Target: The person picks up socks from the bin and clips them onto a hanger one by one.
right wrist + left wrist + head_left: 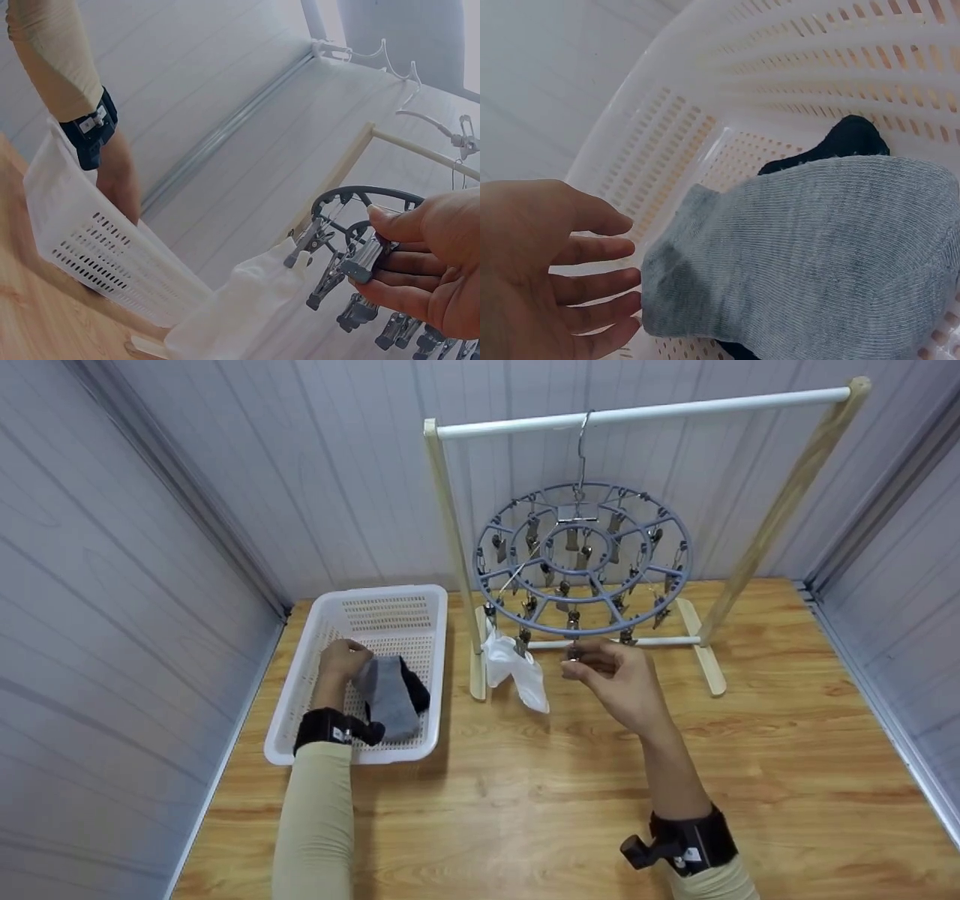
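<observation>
My left hand (343,660) reaches into the white basket (441,622), its fingers extended and fingertips right at the cuff of a grey sock (802,255). Beneath the grey sock, part of a black sock (847,139) shows. With thumb and fingers my right hand (619,675) pinches a metal clip (361,259) at the front of the round blue-grey clip hanger (581,628). To the left of that hand a white sock (525,679) dangles from clips on the same hanger.
The hanger hooks onto the white rod (675,409) of a wooden-legged rack standing on the wood-grain surface (540,810). Several other clips hang around its rings. Light panelled walls (345,472) enclose the back and both sides.
</observation>
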{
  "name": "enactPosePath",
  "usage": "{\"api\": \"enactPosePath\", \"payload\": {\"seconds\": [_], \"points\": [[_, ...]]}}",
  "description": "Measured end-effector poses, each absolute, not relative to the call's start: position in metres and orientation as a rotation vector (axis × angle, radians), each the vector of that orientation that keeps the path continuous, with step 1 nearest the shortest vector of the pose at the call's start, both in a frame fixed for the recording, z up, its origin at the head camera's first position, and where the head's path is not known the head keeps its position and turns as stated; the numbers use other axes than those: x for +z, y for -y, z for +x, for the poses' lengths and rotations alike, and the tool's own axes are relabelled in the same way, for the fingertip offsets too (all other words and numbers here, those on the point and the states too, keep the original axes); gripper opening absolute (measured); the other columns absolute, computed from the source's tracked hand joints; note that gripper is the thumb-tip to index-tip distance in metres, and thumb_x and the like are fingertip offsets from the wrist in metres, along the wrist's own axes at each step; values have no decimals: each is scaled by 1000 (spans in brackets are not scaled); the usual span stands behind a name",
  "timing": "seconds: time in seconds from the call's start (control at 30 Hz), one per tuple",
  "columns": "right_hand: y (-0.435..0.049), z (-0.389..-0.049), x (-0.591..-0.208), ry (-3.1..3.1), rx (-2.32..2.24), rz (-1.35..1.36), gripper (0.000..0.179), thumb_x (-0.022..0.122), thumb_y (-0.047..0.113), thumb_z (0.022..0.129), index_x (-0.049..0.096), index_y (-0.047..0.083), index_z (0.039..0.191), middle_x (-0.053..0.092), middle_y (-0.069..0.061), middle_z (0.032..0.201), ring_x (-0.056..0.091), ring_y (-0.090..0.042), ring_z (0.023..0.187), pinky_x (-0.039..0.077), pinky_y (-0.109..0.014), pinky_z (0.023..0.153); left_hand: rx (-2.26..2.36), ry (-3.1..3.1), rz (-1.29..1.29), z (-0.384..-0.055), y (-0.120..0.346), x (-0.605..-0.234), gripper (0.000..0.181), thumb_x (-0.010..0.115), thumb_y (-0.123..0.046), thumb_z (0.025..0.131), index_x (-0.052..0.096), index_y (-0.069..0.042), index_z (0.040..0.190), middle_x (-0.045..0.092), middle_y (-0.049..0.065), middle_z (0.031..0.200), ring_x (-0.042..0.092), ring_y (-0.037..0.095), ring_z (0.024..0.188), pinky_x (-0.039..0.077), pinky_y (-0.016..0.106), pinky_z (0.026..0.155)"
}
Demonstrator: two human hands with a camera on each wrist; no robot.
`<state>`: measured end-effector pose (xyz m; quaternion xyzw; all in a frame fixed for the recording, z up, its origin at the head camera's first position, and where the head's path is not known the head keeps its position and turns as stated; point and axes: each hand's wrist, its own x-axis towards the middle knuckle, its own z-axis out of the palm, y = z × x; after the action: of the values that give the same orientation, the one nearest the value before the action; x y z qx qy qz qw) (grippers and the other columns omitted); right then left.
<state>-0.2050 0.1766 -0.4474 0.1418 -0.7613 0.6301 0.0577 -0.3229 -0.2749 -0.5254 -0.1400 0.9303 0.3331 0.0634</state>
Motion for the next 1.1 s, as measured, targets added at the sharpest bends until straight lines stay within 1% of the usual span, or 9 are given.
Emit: {"api": "enactPosePath", "payload": {"seconds": [0.23, 0.3, 0.47, 0.57, 0.7, 0.87, 0.93, 1.1], "points": [[-178, -204, -446, 2313, 1914, 412, 28, 80, 8, 96, 74, -4, 120, 77, -17, 105, 78, -23, 91, 63, -34, 85, 1013, -2759, -464, -322, 272, -528, 42, 58, -21, 98, 68, 7, 127, 67, 27, 127, 63, 37, 110, 54, 46, 93], [-178, -204, -447, 2314, 1919, 405, 28, 80, 9, 96, 74, -4, 120, 77, -17, 105, 78, -23, 91, 63, -34, 85, 1001, -2755, -467, -321, 272, -528, 41, 58, -21, 98, 68, 7, 125, 68, 25, 122, 63, 35, 105, 55, 44, 89], [-179, -205, -448, 2310, 1931, 403, 28, 81, 9, 95, 75, -3, 120, 77, -16, 105, 78, -25, 90, 63, -35, 85, 965, -2723, -501, -321, 272, -530, 32, 58, -21, 96, 69, 4, 112, 65, 15, 100, 61, 29, 89, 52, 37, 73], [-179, -205, -448, 2307, 1946, 417, 27, 80, 9, 96, 75, -2, 120, 77, -16, 104, 78, -26, 90, 63, -37, 85, 976, -2702, -534, -322, 272, -532, 30, 58, -19, 94, 68, 4, 112, 63, 14, 97, 61, 29, 87, 50, 34, 69], [-179, -205, -447, 2311, 1950, 425, 26, 79, 8, 96, 75, -2, 120, 77, -16, 104, 78, -26, 91, 63, -37, 85, 972, -2725, -542, -322, 271, -533, 34, 58, -17, 93, 69, 6, 116, 65, 17, 102, 62, 31, 89, 51, 34, 68], [-179, -206, -446, 2322, 1930, 427, 29, 80, 9, 96, 74, -3, 121, 78, -16, 104, 78, -24, 91, 63, -35, 85, 976, -2751, -546, -321, 268, -531, 27, 59, -14, 92, 72, 3, 108, 67, 16, 98, 63, 28, 84, 50, 33, 65], [-180, -206, -446, 2328, 1920, 432, 30, 80, 10, 96, 73, -4, 122, 78, -16, 104, 78, -23, 91, 63, -34, 86, 984, -2749, -549, -320, 267, -529, 25, 59, -13, 93, 72, 2, 107, 67, 15, 99, 63, 28, 86, 51, 33, 68], [-181, -206, -447, 2328, 1910, 439, 31, 80, 10, 96, 73, -4, 123, 78, -15, 105, 78, -22, 91, 63, -34, 87, 989, -2762, -534, -320, 267, -528, 28, 61, -14, 93, 71, 3, 113, 68, 18, 109, 64, 30, 95, 54, 36, 77]]}}
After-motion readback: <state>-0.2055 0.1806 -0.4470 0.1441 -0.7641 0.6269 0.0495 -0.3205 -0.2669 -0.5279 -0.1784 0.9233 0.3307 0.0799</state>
